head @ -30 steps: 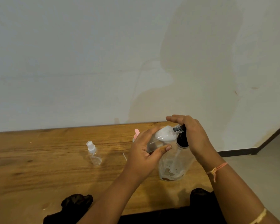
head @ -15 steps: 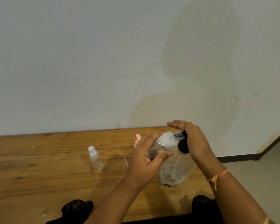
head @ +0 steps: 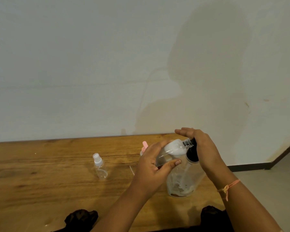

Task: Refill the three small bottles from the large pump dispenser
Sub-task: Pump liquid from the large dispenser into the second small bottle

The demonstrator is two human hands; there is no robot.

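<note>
My left hand [head: 153,166] grips a small clear bottle [head: 172,150], tilted with its uncapped threaded neck up against the black pump head. White liquid fills the bottle's upper part. My right hand [head: 202,149] lies flat on top of the black pump of the large clear dispenser [head: 182,180], which stands on the wooden table [head: 49,173] and holds only a little white residue at its bottom. A second small clear bottle [head: 100,166] with a white spray cap stands to the left. A pink-topped bottle [head: 144,147] shows partly behind my left hand.
A thin white tube [head: 131,170] lies on the table between the spray bottle and my left hand. Dark cloth [head: 81,219] shows at the table's near edge. The white wall rises just behind the table; floor opens to the right.
The camera view shifted slightly, so the hands and bottles sit a little lower in the picture. Both hands keep the same hold on the small bottle and the pump.
</note>
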